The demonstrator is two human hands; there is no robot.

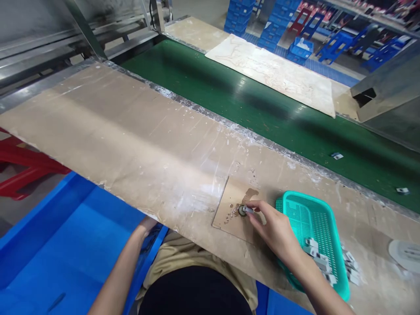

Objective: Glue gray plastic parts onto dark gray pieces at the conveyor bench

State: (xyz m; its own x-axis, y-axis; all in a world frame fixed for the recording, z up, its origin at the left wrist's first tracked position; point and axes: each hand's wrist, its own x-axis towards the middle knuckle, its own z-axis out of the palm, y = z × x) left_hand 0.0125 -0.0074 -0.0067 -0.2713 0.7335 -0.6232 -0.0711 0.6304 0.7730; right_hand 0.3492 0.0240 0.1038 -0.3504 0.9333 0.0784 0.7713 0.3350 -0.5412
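right hand point(278, 229) pinches a small grey part point(248, 210) against the round piece point(242, 211) just left of it; left hand point(146, 226) hidden under bench point(131, 140), can't tell.

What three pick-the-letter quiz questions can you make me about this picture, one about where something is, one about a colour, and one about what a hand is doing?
1. Where is the basket?
A. On the green belt
B. On the workbench, beside the right hand
C. On the floor

2. What colour is the conveyor belt?
A. Red
B. Yellow
C. Green

3. What is the right hand doing?
A. Pinching a small part on the square board
B. Lying flat and empty
C. Lifting the basket

Answers:
1. B, it sits on the workbench right next to that hand.
2. C, the belt beyond the bench is dark green.
3. A, its fingertips grip the small part over the square board.
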